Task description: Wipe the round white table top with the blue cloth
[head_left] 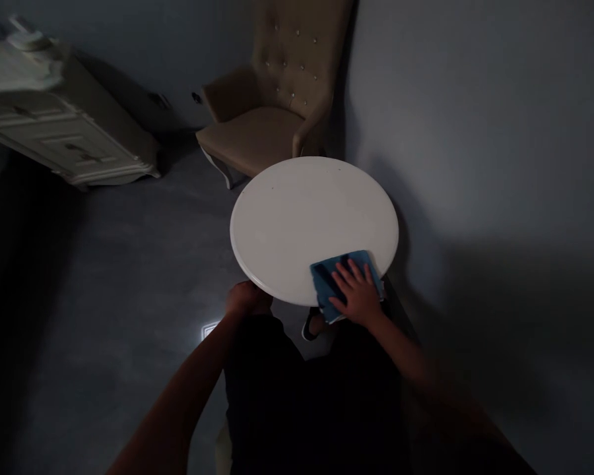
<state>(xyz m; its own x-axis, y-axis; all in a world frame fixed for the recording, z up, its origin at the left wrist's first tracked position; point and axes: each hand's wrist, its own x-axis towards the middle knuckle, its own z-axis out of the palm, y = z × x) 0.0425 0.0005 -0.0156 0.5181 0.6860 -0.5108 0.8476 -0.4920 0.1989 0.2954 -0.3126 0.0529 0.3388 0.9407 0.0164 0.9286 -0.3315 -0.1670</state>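
My right hand (357, 295) lies flat with its fingers spread on a blue cloth (321, 280). The cloth is folded and rests at the near right part of a round white table (307, 218), partly over the rim. It has darker patches, and a pale edge shows at its lower side. At the near left rim is my left hand (247, 299), just below the tabletop. Its fingers are hidden in shadow, so whether they grip the rim cannot be seen.
A beige tufted armchair (257, 135) stands behind the table. At the far left is a pale carved cabinet (79, 138). A grey wall (485, 145) rises close on the right. My legs (317, 402) are under the near rim, above a grey floor (143, 264).
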